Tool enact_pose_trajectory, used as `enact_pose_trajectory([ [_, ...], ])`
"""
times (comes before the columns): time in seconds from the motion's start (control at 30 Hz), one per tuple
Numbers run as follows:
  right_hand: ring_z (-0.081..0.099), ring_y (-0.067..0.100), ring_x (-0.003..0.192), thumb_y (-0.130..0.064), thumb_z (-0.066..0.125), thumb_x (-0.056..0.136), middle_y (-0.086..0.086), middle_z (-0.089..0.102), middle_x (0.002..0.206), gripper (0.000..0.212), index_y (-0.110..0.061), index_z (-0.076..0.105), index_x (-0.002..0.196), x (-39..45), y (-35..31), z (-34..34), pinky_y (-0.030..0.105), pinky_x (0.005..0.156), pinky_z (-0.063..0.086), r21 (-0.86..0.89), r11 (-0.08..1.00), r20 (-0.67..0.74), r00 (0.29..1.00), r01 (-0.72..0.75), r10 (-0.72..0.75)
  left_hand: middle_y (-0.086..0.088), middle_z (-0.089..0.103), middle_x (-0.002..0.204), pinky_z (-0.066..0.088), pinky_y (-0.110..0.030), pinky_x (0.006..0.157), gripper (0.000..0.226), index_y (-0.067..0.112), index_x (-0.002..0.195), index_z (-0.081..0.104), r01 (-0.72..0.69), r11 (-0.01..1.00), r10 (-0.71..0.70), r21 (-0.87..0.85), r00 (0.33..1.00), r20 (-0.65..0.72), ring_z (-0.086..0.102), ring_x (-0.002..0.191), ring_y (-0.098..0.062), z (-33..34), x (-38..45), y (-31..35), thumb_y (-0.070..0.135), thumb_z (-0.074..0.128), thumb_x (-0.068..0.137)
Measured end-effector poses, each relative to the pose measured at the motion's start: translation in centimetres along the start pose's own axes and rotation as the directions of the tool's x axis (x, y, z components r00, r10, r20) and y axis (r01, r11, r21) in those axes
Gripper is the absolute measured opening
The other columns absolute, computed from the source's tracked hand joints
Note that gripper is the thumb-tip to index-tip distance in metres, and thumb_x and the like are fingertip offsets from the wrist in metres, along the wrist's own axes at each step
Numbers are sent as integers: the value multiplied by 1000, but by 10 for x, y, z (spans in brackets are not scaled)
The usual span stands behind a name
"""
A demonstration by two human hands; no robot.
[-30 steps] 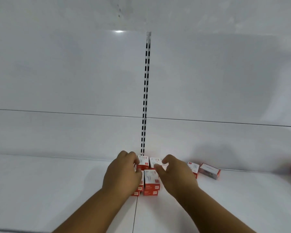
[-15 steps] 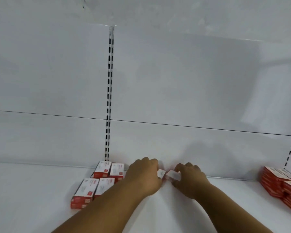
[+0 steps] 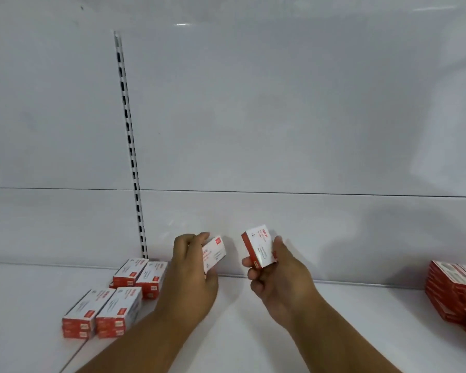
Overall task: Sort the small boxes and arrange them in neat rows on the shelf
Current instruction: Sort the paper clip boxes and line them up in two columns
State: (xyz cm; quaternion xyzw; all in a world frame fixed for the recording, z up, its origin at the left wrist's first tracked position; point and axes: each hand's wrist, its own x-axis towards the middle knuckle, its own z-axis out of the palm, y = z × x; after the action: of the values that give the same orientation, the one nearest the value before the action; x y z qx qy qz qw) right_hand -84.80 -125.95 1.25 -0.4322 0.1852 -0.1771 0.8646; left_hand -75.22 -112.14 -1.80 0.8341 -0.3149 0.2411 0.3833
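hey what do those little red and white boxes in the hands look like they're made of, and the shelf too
The box in the left hand and the box in the right hand look like thin printed cardboard, slightly glossy: crisp folded edges, printed text. The shelf looks like white painted metal, smooth, with a soft sheen, though that is less certain.

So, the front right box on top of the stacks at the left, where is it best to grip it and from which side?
Probably from above, pinching its two long sides near the front end. The front right box lies flat on another box, its red end toward the person. Its left long side touches the neighbouring box, so a finger must wedge in there; the right side is free. Both hands now hold boxes.
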Motion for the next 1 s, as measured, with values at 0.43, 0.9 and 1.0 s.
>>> enact_pose_trajectory([
  [0.43, 54, 22, 72, -13, 66, 91, 12, 67, 82, 14, -2, 73, 95, -8, 15, 2, 30, 62, 41, -385, 915, -3, 992, 117, -128, 21, 58, 107, 48, -10, 67, 40, 40, 104, 56, 173, 862, -255, -477, 960, -113, 62, 92, 1, -62, 15, -12, 16, 79, 81],
  [0.9, 73, 18, 74, -15, 66, 92, 6, 75, 91, 20, -14, 61, 111, 2, 63, 139, 28, 65, 61, -781, 604, 43, 978, 160, -203, 12, 58, 114, 54, -20, 66, 31, 34, 115, 58, 331, 908, -305, -256, 943, 136, 63, 95, -14, -133, 33, -109, 20, 68, 89],
  [1.0, 72, 16, 73, -23, 68, 90, 3, 72, 100, 23, -18, 58, 111, 12, 78, 162, 22, 57, 58, -825, 552, -39, 963, 119, -267, 12, 64, 110, 53, -19, 63, 24, 36, 100, 58, 316, 919, -287, -236, 946, 150, 62, 85, -7, -133, 40, -123, 19, 69, 88],
])
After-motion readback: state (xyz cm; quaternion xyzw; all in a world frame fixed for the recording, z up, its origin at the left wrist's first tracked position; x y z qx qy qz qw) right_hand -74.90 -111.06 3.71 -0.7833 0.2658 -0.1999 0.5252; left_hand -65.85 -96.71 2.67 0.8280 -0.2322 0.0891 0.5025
